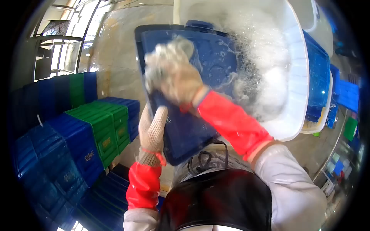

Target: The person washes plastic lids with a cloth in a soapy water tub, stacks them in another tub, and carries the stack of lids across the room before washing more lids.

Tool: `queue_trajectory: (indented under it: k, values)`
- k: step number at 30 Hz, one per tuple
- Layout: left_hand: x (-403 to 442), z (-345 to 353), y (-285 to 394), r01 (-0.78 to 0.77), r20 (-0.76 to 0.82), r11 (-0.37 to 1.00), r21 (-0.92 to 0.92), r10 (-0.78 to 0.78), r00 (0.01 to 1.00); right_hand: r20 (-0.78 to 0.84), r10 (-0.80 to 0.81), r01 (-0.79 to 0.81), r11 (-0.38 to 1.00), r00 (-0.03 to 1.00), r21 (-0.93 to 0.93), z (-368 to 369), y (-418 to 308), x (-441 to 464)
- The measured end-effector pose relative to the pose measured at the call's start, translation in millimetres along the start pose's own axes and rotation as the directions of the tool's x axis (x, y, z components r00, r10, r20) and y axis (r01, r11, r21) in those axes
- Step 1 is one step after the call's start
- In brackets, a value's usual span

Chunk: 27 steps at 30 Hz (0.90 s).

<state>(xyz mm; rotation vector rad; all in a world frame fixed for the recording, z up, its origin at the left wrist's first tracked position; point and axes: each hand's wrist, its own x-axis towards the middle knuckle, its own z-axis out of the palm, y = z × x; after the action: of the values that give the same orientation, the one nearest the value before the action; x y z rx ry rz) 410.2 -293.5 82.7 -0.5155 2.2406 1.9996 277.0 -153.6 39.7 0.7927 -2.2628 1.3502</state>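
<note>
A dark blue plastic lid [190,133], flat with a raised rim and wet with suds, tilts across the near side of a white tub [299,88]. My left hand [152,129], in a cream knit glove with a red sleeve, is closed on the lid's left edge; the fingers behind it are hidden. Over the lid's upper left part, my right hand [183,82], gloved too and smeared by motion, presses a wad of greyish-white scrubbing cloth [175,48] against the surface. The cloth's exact kind is blurred.
Foamy water [266,50] fills the tub. Blue crates [83,148] and green crates [104,127] are stacked at the left. Behind the tub stands a blue container [318,73]. A black apron [219,200] covers my front. The floor [119,50] looks wet.
</note>
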Motion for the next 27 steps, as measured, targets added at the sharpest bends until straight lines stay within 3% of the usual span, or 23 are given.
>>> queue_trajectory:
  k: [1, 2, 4, 5, 7, 9, 11, 12, 13, 14, 15, 17, 19, 20, 22, 23, 25, 26, 27]
  values:
    - [-13, -2, 38, 0.128, 0.030, 0.991, -0.049, -0.127, 0.991, 0.004, -0.076, 0.076, 0.996, 0.997, -0.054, 5, 19, 22]
    - [-27, -13, 66, 0.178, -0.033, 0.982, -0.056, -0.180, 0.983, 0.052, 0.104, -0.099, 0.991, 0.993, -0.089, 21, 64, 36]
    - [-58, -40, 94, 0.191, -0.153, 0.980, -0.055, -0.197, 0.968, 0.219, 0.269, -0.187, 0.923, 0.938, -0.335, 16, 107, 49]
    - [-71, -49, 100, 0.156, -0.209, 0.987, -0.043, -0.161, 0.964, 0.336, 0.280, -0.073, 0.853, 0.900, -0.516, -5, 114, 51]
    - [-95, -58, 114, 0.070, -0.222, 0.996, -0.057, -0.081, 0.972, 0.490, 0.161, 0.379, 0.448, 0.856, -0.810, -20, 133, 14]
    - [-116, -66, 127, 0.096, -0.284, 0.994, 0.060, -0.075, 0.956, 0.468, 0.366, 0.230, 0.535, 0.804, -0.813, -31, 134, -36]
    - [-132, -71, 134, 0.073, -0.330, 0.988, 0.133, -0.025, 0.944, 0.542, 0.516, 0.306, 0.474, 0.663, -0.826, -49, 114, -84]
    - [-133, -65, 141, 0.018, -0.302, 0.995, 0.103, 0.014, 0.953, 0.490, 0.741, -0.271, 0.642, 0.459, -0.717, -65, 94, -99]
    - [-135, -58, 151, -0.034, -0.270, 0.997, 0.072, 0.052, 0.961, 0.570, 0.307, 0.318, 0.589, 0.762, -0.742, -61, 109, -161]
    - [-139, -53, 159, -0.030, -0.291, 0.994, 0.101, 0.058, 0.955, 0.722, 0.375, 0.155, 0.820, 0.581, -0.551, -66, 113, -202]
    - [-143, -45, 163, -0.063, -0.382, 0.988, 0.141, 0.113, 0.917, 0.711, 0.431, 0.008, 0.852, 0.556, -0.523, -81, 92, -234]
    - [-142, -40, 192, -0.057, -0.285, 0.938, 0.342, 0.161, 0.945, 0.763, 0.584, -0.467, 0.775, 0.275, -0.425, -138, 42, -228]
    - [-138, -13, 220, -0.109, -0.218, 0.916, 0.387, 0.206, 0.954, 0.645, 0.632, -0.624, 0.724, 0.430, -0.293, -199, 1, -215]
    - [-136, 0, 234, -0.136, -0.185, 0.903, 0.407, 0.227, 0.956, 0.595, 0.668, -0.648, 0.700, 0.447, -0.299, -204, 6, -238]
    - [-124, 55, 265, -0.325, 0.165, 0.887, 0.329, 0.285, 0.944, 0.190, 0.515, -0.419, 0.822, 0.836, -0.385, -209, 34, -284]
    - [-118, 74, 271, -0.375, 0.227, 0.871, 0.318, 0.314, 0.922, 0.121, 0.530, -0.447, 0.799, 0.839, -0.402, -220, 39, -285]
    - [-130, 112, 295, -0.566, 0.354, 0.650, 0.507, 0.442, 0.824, 0.105, 0.740, -0.717, 0.671, 0.664, -0.190, -251, 28, -279]
    - [-120, 127, 306, -0.792, 0.631, 0.372, 0.485, 0.478, 0.611, 0.056, 0.471, -0.374, 0.761, 0.880, -0.530, -253, 39, -294]
    - [-116, 159, 315, -0.825, 0.665, 0.345, 0.447, 0.489, 0.564, 0.066, 0.456, -0.359, 0.774, 0.888, -0.522, -262, 39, -294]
